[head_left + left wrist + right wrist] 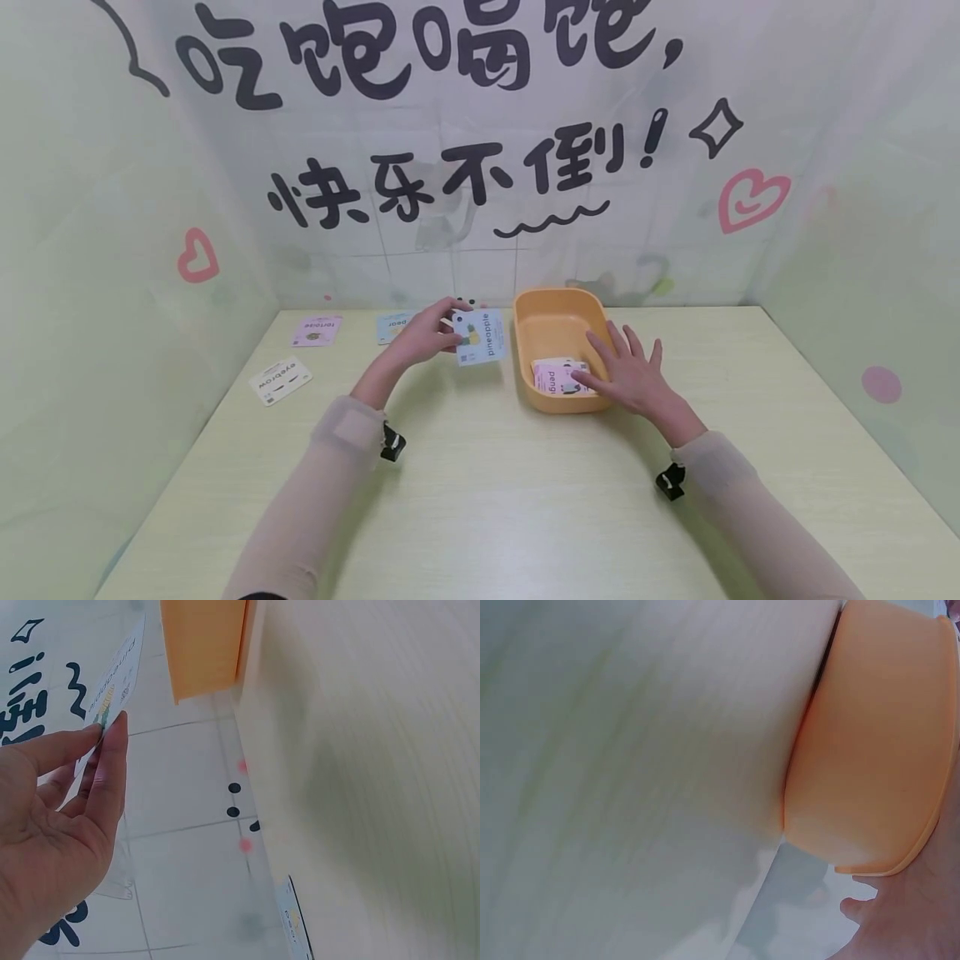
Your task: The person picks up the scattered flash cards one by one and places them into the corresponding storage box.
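Your left hand [431, 333] pinches the pineapple card [489, 340] between thumb and fingers, raised above the bench [480, 500]. Your right hand [636, 379], fingers spread and gripping nothing, reaches over the near right side of the orange bin [561, 327], between your hands, where a pink card [553, 382] lies. Just left of your left hand is the pear card [392, 328]; farther left lie the tortoise card [317, 331] and eyebrow card [281, 382]
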`<action>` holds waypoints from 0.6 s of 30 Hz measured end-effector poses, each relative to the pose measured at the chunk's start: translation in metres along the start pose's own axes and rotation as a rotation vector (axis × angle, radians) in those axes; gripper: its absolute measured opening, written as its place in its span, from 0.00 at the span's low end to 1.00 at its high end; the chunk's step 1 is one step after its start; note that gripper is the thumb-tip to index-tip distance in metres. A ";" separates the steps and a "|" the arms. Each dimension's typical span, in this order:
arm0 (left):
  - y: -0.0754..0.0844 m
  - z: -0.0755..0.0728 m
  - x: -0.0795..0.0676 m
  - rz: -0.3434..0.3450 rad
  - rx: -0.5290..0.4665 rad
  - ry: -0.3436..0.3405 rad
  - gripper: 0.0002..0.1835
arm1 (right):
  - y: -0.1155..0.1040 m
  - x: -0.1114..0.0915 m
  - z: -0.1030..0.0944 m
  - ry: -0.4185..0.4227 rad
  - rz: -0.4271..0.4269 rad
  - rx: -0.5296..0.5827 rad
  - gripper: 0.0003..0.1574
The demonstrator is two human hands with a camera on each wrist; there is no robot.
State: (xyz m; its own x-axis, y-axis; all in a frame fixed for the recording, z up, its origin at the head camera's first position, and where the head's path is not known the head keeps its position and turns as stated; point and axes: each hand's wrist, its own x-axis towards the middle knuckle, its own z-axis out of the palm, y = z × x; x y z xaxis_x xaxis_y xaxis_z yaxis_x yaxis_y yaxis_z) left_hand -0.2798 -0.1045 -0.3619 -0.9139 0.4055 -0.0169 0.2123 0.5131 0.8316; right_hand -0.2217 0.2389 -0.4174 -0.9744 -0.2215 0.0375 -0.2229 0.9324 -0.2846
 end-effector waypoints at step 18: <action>0.018 0.019 0.013 0.030 -0.042 -0.020 0.26 | -0.002 0.000 0.000 0.003 0.003 -0.002 0.55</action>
State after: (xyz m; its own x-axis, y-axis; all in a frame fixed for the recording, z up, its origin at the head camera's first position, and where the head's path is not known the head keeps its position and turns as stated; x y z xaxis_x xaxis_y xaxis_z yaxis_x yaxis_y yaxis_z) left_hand -0.2809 -0.0757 -0.3575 -0.9003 0.4352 -0.0020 0.2244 0.4682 0.8546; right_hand -0.2208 0.2370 -0.4165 -0.9751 -0.2181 0.0397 -0.2203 0.9337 -0.2824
